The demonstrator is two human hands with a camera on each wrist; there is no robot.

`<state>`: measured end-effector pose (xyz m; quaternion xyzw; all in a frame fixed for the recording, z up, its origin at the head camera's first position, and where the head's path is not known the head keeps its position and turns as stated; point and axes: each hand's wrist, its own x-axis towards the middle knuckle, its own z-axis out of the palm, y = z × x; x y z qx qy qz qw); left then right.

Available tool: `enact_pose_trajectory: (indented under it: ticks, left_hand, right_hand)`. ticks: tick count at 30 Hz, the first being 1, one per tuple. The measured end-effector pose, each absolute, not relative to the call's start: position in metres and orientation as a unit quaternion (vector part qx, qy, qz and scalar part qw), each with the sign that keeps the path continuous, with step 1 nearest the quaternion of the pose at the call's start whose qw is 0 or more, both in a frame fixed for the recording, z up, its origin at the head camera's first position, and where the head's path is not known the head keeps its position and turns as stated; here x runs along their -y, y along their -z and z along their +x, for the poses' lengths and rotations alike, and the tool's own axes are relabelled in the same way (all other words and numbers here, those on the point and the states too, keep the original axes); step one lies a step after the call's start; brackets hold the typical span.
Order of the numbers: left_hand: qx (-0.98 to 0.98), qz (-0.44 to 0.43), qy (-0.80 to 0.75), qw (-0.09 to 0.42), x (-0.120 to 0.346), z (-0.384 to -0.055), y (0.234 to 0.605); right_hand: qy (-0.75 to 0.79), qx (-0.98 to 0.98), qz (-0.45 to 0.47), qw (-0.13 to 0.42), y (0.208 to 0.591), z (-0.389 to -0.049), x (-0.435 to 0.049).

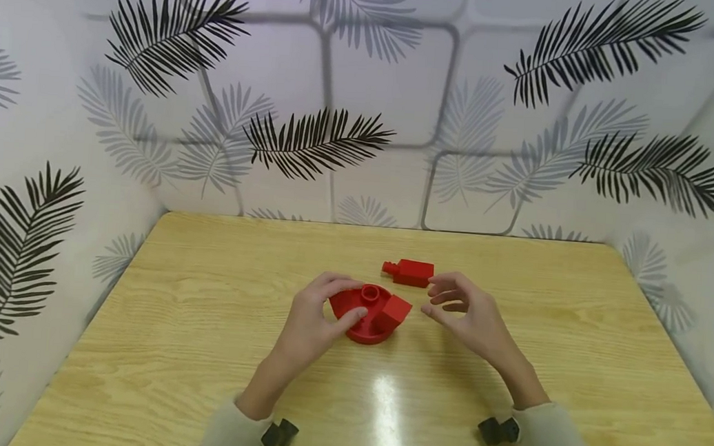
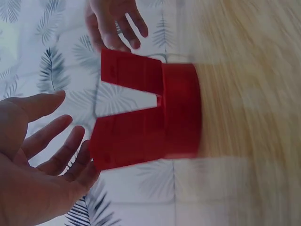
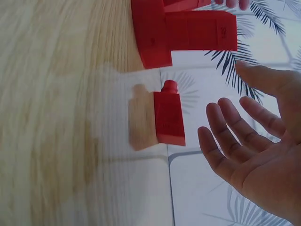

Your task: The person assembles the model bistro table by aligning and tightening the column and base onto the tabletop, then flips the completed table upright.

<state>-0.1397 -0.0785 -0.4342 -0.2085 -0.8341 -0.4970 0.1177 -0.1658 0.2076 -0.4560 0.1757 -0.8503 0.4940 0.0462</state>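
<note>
A red round base (image 1: 369,334) with upright panels and a small ring stub (image 1: 370,293) stands on the table. My left hand (image 1: 318,313) is beside its left panel (image 2: 127,141), thumb and fingers spread apart, fingertips right at that panel's edge. To the right of the base's other panel (image 1: 395,312), my right hand (image 1: 465,310) hovers with loosely bent fingers and nothing in them. Behind it lies a red rectangular block (image 1: 414,273) with a narrow stepped peg at its left end. The right wrist view shows this block (image 3: 169,117) in front of the right fingertips.
The wooden table (image 1: 199,350) runs back to a leaf-patterned backdrop (image 1: 372,182), which also rises on both sides. Dark wrist devices (image 1: 498,431) are worn at both sleeves. A bright reflection falls on the tabletop in front of the base.
</note>
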Motion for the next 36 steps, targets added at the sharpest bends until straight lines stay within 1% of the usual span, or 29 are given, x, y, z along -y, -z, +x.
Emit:
enact_pose_trajectory:
  ticks: [2,5,9,14,22,27,32,36]
  left_hand:
    - [0.832,-0.220,0.495,0.124,0.071,-0.136,0.431]
    - [0.830,-0.230,0.494,0.116,0.058,-0.131,0.428]
    - [0.835,-0.227,0.491,0.103,0.040,-0.125,0.428]
    - [0.852,-0.220,0.462,0.107,0.022,-0.122,0.434]
    - [0.882,-0.182,0.420,0.114,0.010,-0.127,0.447]
    - [0.888,-0.164,0.414,0.114,0.010,-0.128,0.450]
    - [0.884,-0.174,0.418,0.114,0.012,-0.128,0.451]
    - [0.878,-0.212,0.413,0.112,0.019,-0.130,0.451]
  right_hand:
    - [-0.493,0.852,0.171,0.051,0.457,-0.169,-0.212]
    - [-0.491,0.854,0.162,0.055,0.459,-0.177,-0.218]
    - [-0.491,0.854,0.159,0.066,0.463,-0.189,-0.223]
    - [-0.490,0.855,0.150,0.074,0.469,-0.202,-0.223]
    - [-0.481,0.869,0.108,0.044,0.477,-0.221,-0.215]
    - [-0.477,0.872,0.106,0.019,0.482,-0.228,-0.212]
    - [-0.467,0.877,0.110,0.006,0.488,-0.234,-0.211]
    - [-0.465,0.878,0.112,0.005,0.490,-0.235,-0.211]
